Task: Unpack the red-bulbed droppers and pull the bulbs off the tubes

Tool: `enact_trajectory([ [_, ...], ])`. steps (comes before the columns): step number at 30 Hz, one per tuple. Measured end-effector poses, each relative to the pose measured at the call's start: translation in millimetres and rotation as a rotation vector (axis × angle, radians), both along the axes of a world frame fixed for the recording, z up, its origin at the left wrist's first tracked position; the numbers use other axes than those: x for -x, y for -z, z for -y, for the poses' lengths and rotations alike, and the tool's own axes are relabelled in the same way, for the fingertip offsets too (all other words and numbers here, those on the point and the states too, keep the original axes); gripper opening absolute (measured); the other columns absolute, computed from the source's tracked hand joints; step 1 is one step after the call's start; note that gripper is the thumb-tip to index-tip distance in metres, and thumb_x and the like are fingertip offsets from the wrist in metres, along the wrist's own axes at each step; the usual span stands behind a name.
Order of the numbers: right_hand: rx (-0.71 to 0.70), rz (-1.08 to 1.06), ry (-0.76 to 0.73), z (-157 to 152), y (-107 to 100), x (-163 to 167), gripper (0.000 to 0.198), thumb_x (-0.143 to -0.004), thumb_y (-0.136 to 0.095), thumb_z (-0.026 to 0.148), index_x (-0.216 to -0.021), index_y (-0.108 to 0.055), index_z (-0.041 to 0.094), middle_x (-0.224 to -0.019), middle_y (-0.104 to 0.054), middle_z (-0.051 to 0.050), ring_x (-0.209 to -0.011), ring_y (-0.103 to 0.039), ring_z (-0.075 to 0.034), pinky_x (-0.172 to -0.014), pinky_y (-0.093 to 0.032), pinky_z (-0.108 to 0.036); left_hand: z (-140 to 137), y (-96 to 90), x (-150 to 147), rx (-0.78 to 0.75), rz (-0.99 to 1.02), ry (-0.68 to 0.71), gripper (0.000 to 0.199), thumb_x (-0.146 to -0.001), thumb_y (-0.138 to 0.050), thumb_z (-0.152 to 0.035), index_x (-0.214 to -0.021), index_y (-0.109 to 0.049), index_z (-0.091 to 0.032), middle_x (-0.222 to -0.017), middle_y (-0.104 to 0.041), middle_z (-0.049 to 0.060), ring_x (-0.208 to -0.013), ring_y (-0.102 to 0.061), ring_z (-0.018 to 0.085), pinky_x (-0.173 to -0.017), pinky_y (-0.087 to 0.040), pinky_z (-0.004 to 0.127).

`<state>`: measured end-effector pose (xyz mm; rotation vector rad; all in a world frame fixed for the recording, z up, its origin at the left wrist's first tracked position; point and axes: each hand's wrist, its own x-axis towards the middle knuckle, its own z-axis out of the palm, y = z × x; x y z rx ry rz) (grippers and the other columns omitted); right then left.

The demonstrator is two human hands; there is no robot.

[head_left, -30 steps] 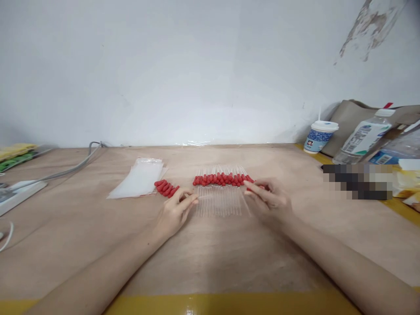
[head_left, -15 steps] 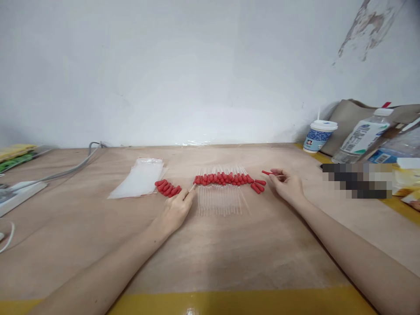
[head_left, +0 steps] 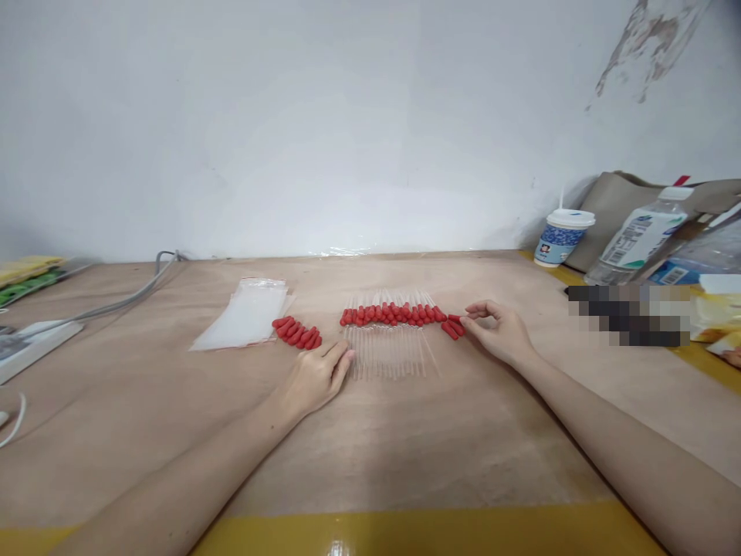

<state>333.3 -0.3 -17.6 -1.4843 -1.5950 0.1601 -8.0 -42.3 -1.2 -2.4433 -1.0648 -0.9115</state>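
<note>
A row of red rubber bulbs (head_left: 394, 313) lies across the table, with thin clear glass tubes (head_left: 387, 355) side by side in front and more tube ends behind. My left hand (head_left: 321, 374) rests at the left end of these tubes, fingers closed together; whatever they pinch is hidden. Just behind it is a small group of loose red bulbs (head_left: 296, 333). At the right end of the row, my right hand (head_left: 498, 333) has its fingertips on one red rubber bulb (head_left: 455, 318). Another red bulb (head_left: 449, 330) lies just below that one.
White plastic zip bags (head_left: 243, 313) lie at the left. A power strip (head_left: 43, 347) with a grey cable (head_left: 116, 305) is farther left. On the right stand a paper cup (head_left: 563, 238), a plastic bottle (head_left: 642, 235) and a beige bag (head_left: 607, 205). Yellow tape (head_left: 405, 533) runs along the front edge.
My left hand has dropped slightly, and the thin piece at its fingertips no longer shows. My right hand has moved slightly left and down from holding a red-ended piece above the table to the bulbs.
</note>
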Motion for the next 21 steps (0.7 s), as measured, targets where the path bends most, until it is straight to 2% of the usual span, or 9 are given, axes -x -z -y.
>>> enact_trajectory([
  [4,0.027,0.081,0.055,2,-3,-1,0.028,-0.067,-0.060,0.047,-0.076,-0.066,0.022,-0.081,-0.067,-0.004,-0.081,-0.059,-0.022,-0.075,-0.044,-0.036,-1,-0.2,2,-0.008,0.005,0.063,0.020,-0.087,-0.042,-0.021,-0.096,-0.058,-0.013,-0.085,-0.066,0.007,-0.073,-0.064,0.015,-0.066,-0.052,0.024],
  [11,-0.123,0.104,0.175,3,-4,1,0.027,-0.074,-0.051,0.042,-0.071,-0.066,0.019,-0.077,-0.066,-0.006,-0.078,-0.057,-0.023,-0.074,-0.042,-0.036,-1,1.1,4,-0.032,0.042,0.096,0.021,-0.086,-0.043,-0.017,-0.101,-0.058,-0.013,-0.091,-0.066,0.007,-0.077,-0.064,0.014,-0.068,-0.054,0.024],
  [14,-0.172,0.158,0.100,4,-9,11,0.025,-0.074,-0.053,0.040,-0.071,-0.067,0.019,-0.076,-0.065,-0.006,-0.076,-0.056,-0.021,-0.074,-0.041,-0.034,-1,0.8,6,-0.080,0.049,0.086,0.021,-0.084,-0.046,-0.017,-0.101,-0.058,-0.014,-0.093,-0.066,0.007,-0.079,-0.064,0.015,-0.070,-0.054,0.024],
  [16,-0.151,0.216,0.015,5,-15,23,0.023,-0.075,-0.054,0.039,-0.073,-0.068,0.021,-0.075,-0.065,-0.005,-0.076,-0.055,-0.020,-0.074,-0.040,-0.034,-2,0.5,7,-0.109,0.055,0.093,0.022,-0.083,-0.047,-0.016,-0.102,-0.058,-0.014,-0.094,-0.066,0.008,-0.081,-0.064,0.016,-0.073,-0.054,0.026],
  [19,-0.114,0.328,-0.096,5,-24,49,0.017,-0.076,-0.056,0.037,-0.079,-0.069,0.026,-0.080,-0.065,-0.003,-0.082,-0.054,-0.020,-0.078,-0.035,-0.036,-3,0.1,8,-0.126,0.066,0.113,0.024,-0.081,-0.050,-0.014,-0.104,-0.058,-0.014,-0.096,-0.065,0.009,-0.084,-0.062,0.017,-0.078,-0.052,0.028],
  [21,-0.128,0.393,-0.113,3,-27,67,0.018,-0.076,-0.058,0.037,-0.086,-0.069,0.026,-0.085,-0.065,-0.003,-0.088,-0.052,-0.021,-0.080,-0.033,-0.037,-3,-0.5,8,-0.123,0.064,0.117,0.026,-0.080,-0.051,-0.013,-0.105,-0.057,-0.014,-0.101,-0.063,0.010,-0.091,-0.060,0.019,-0.083,-0.050,0.032],
])
